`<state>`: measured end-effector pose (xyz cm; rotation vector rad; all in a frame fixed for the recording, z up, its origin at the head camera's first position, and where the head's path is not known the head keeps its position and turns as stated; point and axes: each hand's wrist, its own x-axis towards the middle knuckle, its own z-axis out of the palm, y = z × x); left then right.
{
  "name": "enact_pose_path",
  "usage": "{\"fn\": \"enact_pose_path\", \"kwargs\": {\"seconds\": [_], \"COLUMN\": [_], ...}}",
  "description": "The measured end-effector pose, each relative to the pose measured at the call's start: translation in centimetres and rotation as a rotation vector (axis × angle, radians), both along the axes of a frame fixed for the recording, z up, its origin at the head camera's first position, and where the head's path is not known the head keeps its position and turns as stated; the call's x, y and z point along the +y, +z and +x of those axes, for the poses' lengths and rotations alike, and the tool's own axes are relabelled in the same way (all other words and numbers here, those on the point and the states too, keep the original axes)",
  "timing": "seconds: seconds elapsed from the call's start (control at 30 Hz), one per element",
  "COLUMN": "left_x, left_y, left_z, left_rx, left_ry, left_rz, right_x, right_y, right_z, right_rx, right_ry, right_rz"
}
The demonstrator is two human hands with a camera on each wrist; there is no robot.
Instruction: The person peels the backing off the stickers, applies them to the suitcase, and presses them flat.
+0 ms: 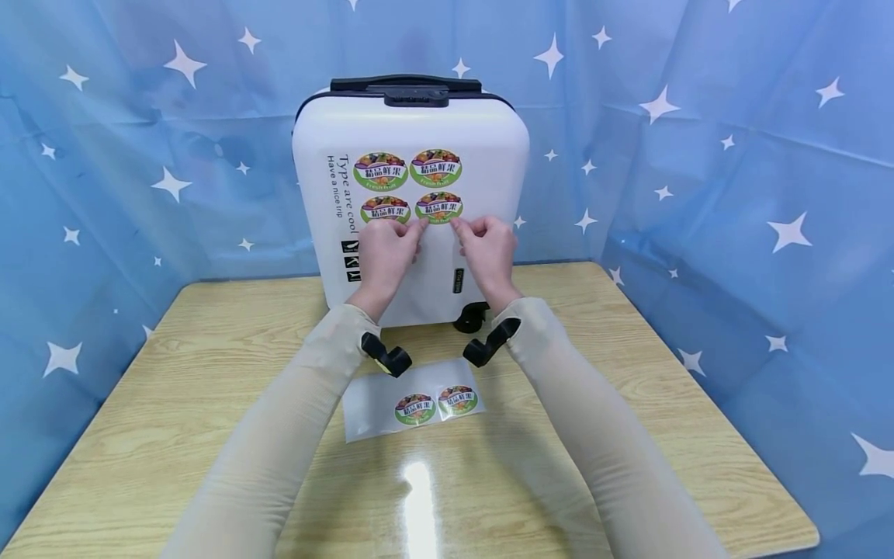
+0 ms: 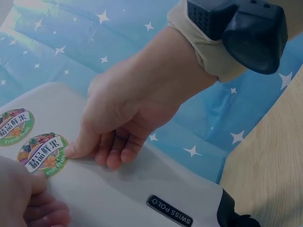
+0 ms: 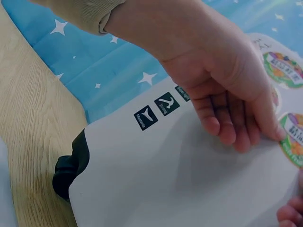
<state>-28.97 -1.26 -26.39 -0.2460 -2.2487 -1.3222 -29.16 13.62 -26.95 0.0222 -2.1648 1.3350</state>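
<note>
An oval fruit sticker (image 1: 438,207) lies on the white suitcase's front (image 1: 419,291), the lower right of a block of similar stickers. My left hand (image 1: 386,252) has its thumb tip at the sticker's lower left edge. At the lower right edge is the thumb of my right hand (image 1: 487,247), extended onto the sticker (image 2: 43,153) in the left wrist view. Loosely bent fingers (image 3: 227,135) of the left hand sit beneath its thumb, near the suitcase. The neighbouring lower left sticker (image 1: 384,210) is partly covered by the left hand.
Below the suitcase, a backing sheet (image 1: 370,407) with two more oval stickers (image 1: 415,409) lies on the wooden table (image 1: 209,373). A black caster (image 1: 471,317) shows at the suitcase's bottom right. Blue star-patterned cloth (image 1: 733,194) hangs behind and beside the table.
</note>
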Motion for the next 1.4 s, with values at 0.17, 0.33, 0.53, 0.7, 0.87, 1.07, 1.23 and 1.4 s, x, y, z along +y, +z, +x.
{"fn": "enact_pose_path", "kwargs": {"seconds": [0.17,0.33,0.53,0.7,0.87,1.07,1.23,1.4], "left_x": [0.0,0.1,0.1,-0.1,-0.4,-0.7,-0.9,-1.2], "left_y": [0.3,0.6,0.6,0.6,0.4,0.0,-0.3,-0.5], "left_z": [0.1,0.3,0.5,0.9,1.3,1.7,2.3,2.9], "left_rx": [-0.001,0.012,0.001,0.005,-0.003,0.012,0.01,0.006], "left_ry": [0.006,-0.001,-0.032,-0.059,-0.094,-0.18,-0.243,-0.284], "left_rz": [-0.024,-0.047,-0.057,-0.069,-0.08,-0.063,-0.052,-0.059], "right_x": [0.1,0.2,0.4,0.4,0.5,0.7,0.8,0.8], "right_y": [0.3,0.5,0.3,-0.1,-0.5,-0.9,-1.2,-1.7], "right_z": [0.0,0.2,0.6,1.2,1.9,2.6,3.2,3.8], "right_rx": [-0.019,-0.011,0.015,0.051,0.06,0.045,0.026,0.025], "right_ry": [-0.009,-0.004,0.028,0.054,0.088,0.097,0.114,0.143], "right_rz": [0.012,0.019,0.017,0.043,0.037,0.03,0.028,0.016]}}
